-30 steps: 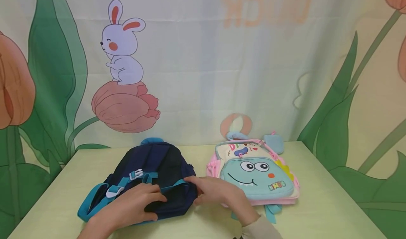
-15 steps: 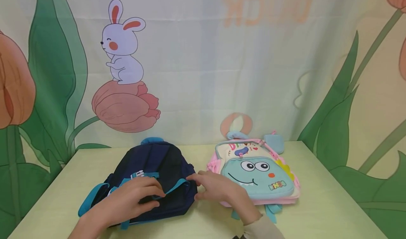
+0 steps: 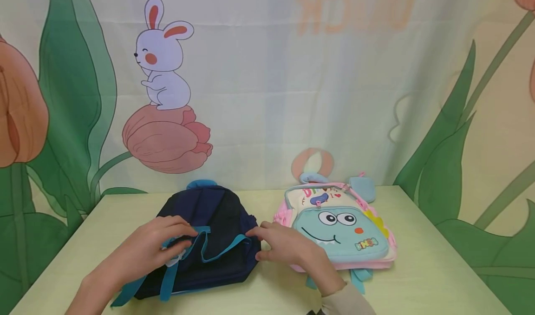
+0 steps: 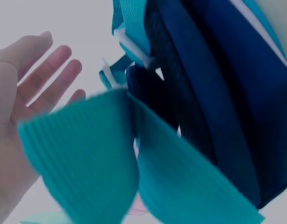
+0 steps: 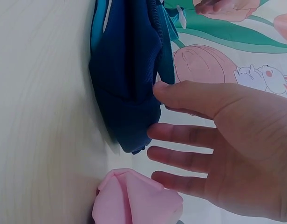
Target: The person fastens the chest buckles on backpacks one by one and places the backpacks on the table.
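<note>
Navy backpack (image 3: 221, 233) lies left of desk (image 3: 418, 268) middle, top at back edge. Left hand (image 3: 152, 243), fingers loose, hovers at white buckle (image 3: 175, 260); right hand (image 3: 282, 245), fingers straight, steadies side. Looks midway: teal strap (image 3: 229, 248) slack.

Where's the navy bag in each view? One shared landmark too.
Head: navy bag, lower left of centre.
Left wrist: navy bag, right half, cut by the top edge.
Right wrist: navy bag, top, left of centre.
Landmark: teal straps.
</note>
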A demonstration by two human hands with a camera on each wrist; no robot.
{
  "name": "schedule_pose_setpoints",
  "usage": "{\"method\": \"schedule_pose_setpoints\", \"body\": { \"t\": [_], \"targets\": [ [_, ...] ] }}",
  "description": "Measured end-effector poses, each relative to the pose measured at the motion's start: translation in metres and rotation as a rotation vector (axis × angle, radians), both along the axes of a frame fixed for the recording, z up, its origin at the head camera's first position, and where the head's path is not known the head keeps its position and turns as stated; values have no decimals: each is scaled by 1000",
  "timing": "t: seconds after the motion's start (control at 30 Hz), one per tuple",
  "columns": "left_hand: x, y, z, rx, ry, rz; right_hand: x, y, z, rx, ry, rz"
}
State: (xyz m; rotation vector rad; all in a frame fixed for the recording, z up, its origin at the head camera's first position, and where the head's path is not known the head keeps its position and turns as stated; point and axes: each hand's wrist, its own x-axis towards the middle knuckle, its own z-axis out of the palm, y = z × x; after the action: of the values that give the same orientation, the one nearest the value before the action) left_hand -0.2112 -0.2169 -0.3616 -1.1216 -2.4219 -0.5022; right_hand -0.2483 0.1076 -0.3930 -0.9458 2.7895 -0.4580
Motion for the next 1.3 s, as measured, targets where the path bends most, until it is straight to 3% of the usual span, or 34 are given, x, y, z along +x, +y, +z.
{"method": "schedule_pose_setpoints", "body": {
  "t": [0.23,0.57,0.93,1.3],
  "targets": [
    [0,-13,4,-16,-141,114,0,0,0,4,-4,3],
    [-3,-29,6,-20,-251,235,2,0,1,3,-11,6],
    [-15,-42,-3,-25,-442,277,2,0,0,-8,-26,3],
    [-23,-45,-14,-13,-504,292,1,1,0,-10,-26,4]
  ]
}}
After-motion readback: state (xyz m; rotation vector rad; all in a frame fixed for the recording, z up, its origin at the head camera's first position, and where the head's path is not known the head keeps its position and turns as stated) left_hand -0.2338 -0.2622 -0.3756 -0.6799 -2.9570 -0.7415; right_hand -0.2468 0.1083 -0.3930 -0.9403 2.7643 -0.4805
